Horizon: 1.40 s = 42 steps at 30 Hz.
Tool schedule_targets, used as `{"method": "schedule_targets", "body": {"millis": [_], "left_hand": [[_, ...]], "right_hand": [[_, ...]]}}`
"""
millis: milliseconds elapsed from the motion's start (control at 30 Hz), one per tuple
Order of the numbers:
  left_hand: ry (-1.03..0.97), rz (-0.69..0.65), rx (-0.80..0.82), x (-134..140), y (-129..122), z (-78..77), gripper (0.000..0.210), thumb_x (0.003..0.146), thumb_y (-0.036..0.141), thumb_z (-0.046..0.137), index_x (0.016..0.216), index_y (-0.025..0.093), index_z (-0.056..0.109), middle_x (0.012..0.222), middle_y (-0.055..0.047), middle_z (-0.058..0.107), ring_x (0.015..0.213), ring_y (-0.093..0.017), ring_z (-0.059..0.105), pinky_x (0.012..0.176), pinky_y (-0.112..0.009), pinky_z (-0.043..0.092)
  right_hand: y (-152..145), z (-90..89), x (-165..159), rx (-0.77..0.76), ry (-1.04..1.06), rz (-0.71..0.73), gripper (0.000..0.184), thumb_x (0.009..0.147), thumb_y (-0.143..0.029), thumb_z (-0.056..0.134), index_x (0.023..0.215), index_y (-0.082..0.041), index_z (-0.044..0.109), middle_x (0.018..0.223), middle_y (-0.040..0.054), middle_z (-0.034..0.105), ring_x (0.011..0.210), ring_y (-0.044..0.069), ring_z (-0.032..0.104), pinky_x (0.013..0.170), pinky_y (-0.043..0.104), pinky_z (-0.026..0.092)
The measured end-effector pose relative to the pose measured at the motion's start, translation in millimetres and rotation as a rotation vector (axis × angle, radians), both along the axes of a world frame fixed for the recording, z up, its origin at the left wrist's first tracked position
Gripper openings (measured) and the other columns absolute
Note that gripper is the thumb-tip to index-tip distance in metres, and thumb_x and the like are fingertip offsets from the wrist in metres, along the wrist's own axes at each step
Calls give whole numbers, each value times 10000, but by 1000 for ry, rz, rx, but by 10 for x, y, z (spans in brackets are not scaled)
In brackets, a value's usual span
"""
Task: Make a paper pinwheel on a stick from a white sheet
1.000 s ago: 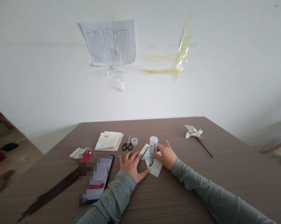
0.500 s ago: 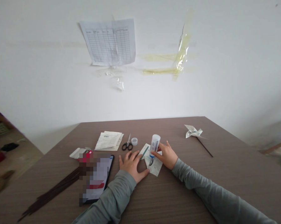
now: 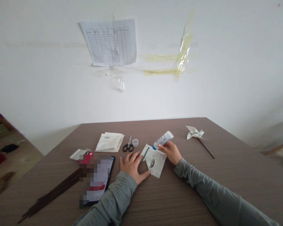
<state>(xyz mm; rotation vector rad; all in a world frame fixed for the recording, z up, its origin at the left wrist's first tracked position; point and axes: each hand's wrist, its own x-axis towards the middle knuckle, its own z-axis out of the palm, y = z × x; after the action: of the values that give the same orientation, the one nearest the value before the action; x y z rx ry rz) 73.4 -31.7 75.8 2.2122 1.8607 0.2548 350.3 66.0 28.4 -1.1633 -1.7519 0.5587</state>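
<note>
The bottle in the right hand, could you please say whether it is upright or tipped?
Tipped: the bottle slants in the right hand, its blue end lower.

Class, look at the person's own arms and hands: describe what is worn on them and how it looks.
The left hand and the right hand are bare; no gloves or rings show. Long, plain grey-green sleeves cover both arms down to the wrists. The fabric of the left sleeve and the right sleeve looks soft and wrinkled, with no printed markings visible.

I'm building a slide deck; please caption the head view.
The right hand holds a bottle tilted over printed paper, the left hand at its edge.
</note>
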Motion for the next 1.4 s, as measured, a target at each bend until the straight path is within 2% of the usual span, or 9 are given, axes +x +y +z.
{"method": "schedule_targets", "body": {"millis": [100, 200, 400, 600, 700, 800, 1033, 1233, 1400], "left_hand": [[-2, 2, 13, -13, 8, -24, 829, 992, 535, 965, 1788, 343, 833, 2033, -148, 637, 1900, -618, 490, 1532, -1024, 307], [10, 3, 3, -23, 20, -45, 838, 991, 546, 964, 1796, 355, 827, 2053, -137, 612, 1905, -614, 480, 1537, -1012, 314], [28, 11, -3, -41, 36, -62, 850, 987, 591, 965, 1801, 394, 820, 2059, -114, 609, 1898, -594, 493, 1554, -984, 316], [17, 11, -41, -47, 43, -33, 890, 963, 597, 984, 1816, 410, 808, 2087, -103, 566, 1919, -593, 469, 1567, -985, 281], [19, 16, -63, -38, 48, -10, 882, 963, 571, 978, 1810, 383, 815, 2095, -107, 553, 1924, -591, 457, 1568, -996, 261], [6, 19, -64, -39, 46, 0, 869, 936, 539, 1006, 1777, 409, 836, 2074, -96, 588, 1911, -591, 472, 1569, -991, 261], [-48, -8, -35, -67, 32, -31, 798, 937, 513, 1017, 1704, 361, 860, 1922, -137, 757, 1854, -599, 537, 1557, -1017, 251], [-27, -12, -3, -48, 15, -37, 849, 957, 463, 1004, 1780, 381, 815, 1893, -131, 781, 1838, -568, 568, 1550, -1010, 281], [-14, -33, 34, -38, -10, -40, 752, 964, 437, 1010, 1705, 421, 885, 1898, -116, 780, 1820, -579, 593, 1527, -1017, 319]], "right_hand": [[9, 34, 50, -96, 165, -6, 640, 1036, -904, 927, 1126, -271, 928, 1214, 187, 1011, 1189, 465, 982, 1135, 651, 820], [-3, 75, 64, -94, 231, 18, 615, 956, -833, 999, 1201, -271, 960, 1295, 187, 1010, 1300, 485, 959, 1216, 684, 782], [-8, 85, 75, -115, 367, 149, 726, 923, -632, 1026, 1498, -193, 963, 1059, 131, 995, 943, 389, 961, 1009, 577, 829], [80, -9, 111, -202, 472, 128, 780, 824, -602, 1097, 1506, -239, 992, 1326, 151, 1018, 1157, 424, 991, 1074, 559, 823], [141, -45, 146, -181, 488, 84, 742, 813, -609, 1093, 1467, -268, 1013, 1472, 150, 990, 1392, 451, 948, 1278, 611, 754], [181, -64, 176, -137, 512, 44, 675, 835, -649, 1070, 1399, -280, 1033, 1583, 151, 951, 1564, 477, 868, 1406, 656, 667], [195, -99, 231, -54, 448, -13, 682, 963, -737, 969, 1457, -270, 1012, 1458, 163, 978, 1354, 437, 933, 1267, 614, 756], [186, -88, 327, 126, 164, -45, 396, 1112, -445, 823, 1424, -329, 1036, 1377, 150, 957, 1308, 404, 917, 1266, 588, 723], [172, -107, 278, 178, 97, 15, 431, 1085, -265, 749, 1370, -383, 1049, 1463, 126, 957, 1398, 385, 904, 1289, 565, 703]]}}
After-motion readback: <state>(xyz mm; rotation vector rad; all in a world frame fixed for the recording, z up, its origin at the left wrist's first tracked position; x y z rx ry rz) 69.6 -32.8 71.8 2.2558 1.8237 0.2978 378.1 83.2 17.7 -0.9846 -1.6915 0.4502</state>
